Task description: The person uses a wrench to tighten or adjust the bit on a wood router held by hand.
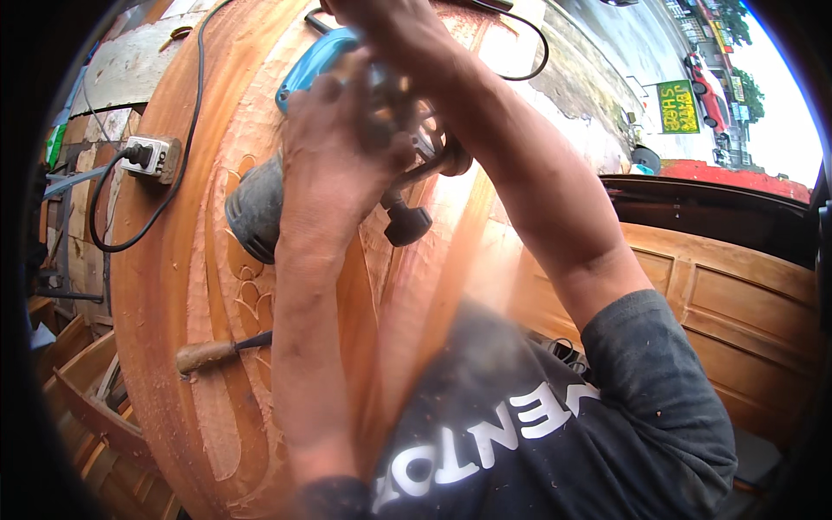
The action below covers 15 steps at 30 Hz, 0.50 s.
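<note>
Left hand [334, 156]: clasping a blue power tool [315, 65]
Right hand [368, 19]: blurring above; grip unclear
Chisel [206, 356]: lying below the left grip

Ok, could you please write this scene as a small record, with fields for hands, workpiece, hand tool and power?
Left hand: gripping teal-and-grey power tool
Right hand: partly cut off at the top edge; grip unclear
Workpiece: carved wooden panel, under the power tool
Hand tool: wooden-handled chisel, lying on the panel, partly hidden by the left forearm
Power: black plug in white socket
</note>
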Tool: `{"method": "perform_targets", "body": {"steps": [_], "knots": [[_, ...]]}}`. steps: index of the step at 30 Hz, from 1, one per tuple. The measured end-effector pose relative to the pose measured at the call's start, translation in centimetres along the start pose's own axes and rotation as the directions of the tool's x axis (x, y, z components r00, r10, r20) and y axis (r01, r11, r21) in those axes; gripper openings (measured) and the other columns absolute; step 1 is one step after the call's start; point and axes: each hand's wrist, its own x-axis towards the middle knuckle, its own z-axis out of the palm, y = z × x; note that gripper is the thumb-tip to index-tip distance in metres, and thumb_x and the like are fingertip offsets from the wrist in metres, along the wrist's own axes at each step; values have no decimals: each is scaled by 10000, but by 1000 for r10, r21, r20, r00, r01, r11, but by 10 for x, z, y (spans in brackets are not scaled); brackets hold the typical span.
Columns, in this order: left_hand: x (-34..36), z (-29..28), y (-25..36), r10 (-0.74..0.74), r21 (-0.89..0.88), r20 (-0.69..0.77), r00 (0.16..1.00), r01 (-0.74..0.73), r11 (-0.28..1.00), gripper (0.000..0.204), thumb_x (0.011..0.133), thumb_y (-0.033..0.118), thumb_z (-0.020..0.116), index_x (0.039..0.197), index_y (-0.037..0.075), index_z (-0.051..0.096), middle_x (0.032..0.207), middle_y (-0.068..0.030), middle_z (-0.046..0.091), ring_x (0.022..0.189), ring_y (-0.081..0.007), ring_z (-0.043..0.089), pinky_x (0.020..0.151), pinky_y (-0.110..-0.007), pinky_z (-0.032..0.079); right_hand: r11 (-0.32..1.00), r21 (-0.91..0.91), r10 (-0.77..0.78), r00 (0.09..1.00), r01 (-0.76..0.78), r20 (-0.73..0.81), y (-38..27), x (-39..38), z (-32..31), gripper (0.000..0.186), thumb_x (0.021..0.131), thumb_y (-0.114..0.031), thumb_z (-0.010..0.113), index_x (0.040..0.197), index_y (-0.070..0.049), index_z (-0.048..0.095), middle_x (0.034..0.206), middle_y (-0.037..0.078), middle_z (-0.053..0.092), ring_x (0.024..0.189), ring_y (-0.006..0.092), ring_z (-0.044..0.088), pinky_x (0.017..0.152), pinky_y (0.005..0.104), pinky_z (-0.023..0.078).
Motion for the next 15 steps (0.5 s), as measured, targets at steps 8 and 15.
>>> {"method": "perform_targets", "body": {"steps": [8,15], "knots": [[0,-3,-3,-40,11,-9,999,40,999,915,764,235,829,1582,17,481,1214,-198,626,1176,-408,563,1071,-491,494,799,294,396,826,-525,401,-27,21,-32,267,1052,-180,510,867,-31,632,712,135,614,659,243,628,612,411,498],[7,1,2,26,1,-1,1000,-26,1000,919,754,135,832,1567,14,420,1217,-193,666,1132,-402,612,1056,-525,476,213,256,639,333,-943,694,-51,60,-48,287,1030,-284,525,785,-139,564,638,-51,481,486,91,393,444,310,302]]}}
